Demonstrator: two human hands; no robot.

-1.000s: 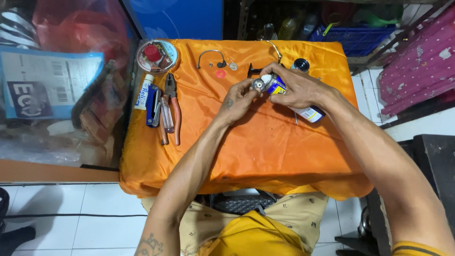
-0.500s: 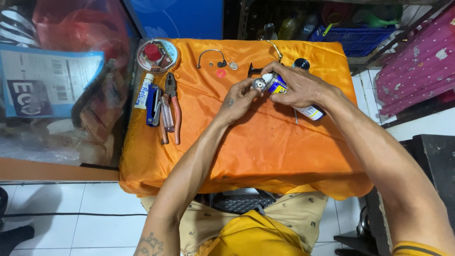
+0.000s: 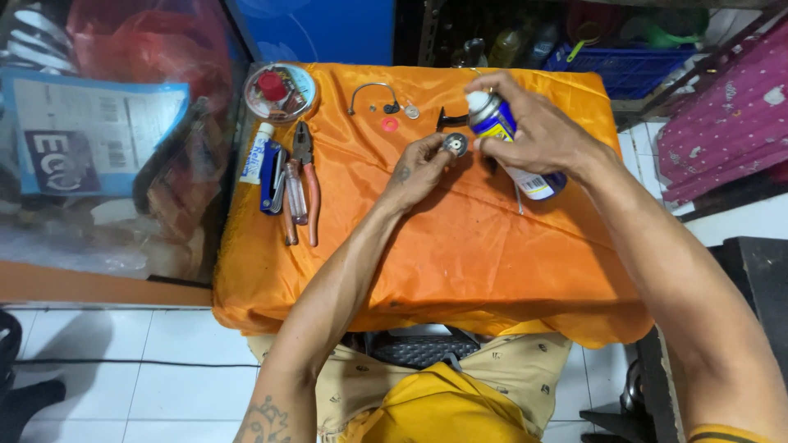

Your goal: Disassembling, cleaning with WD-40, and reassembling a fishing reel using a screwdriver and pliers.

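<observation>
While the left hand [image 3: 423, 168] pinches a small round grey metal part [image 3: 454, 145] between its fingertips, the right hand [image 3: 533, 135] wraps a blue-and-yellow spray can [image 3: 502, 131] just beside it, nozzle close. A misaimed burst could likely soak the orange cloth [image 3: 460, 254] beneath the pinch.

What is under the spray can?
Under the spray can lies orange cloth and a thin rod. The right hand wraps the can, so its middle and whatever sits directly below stay hidden.
</observation>
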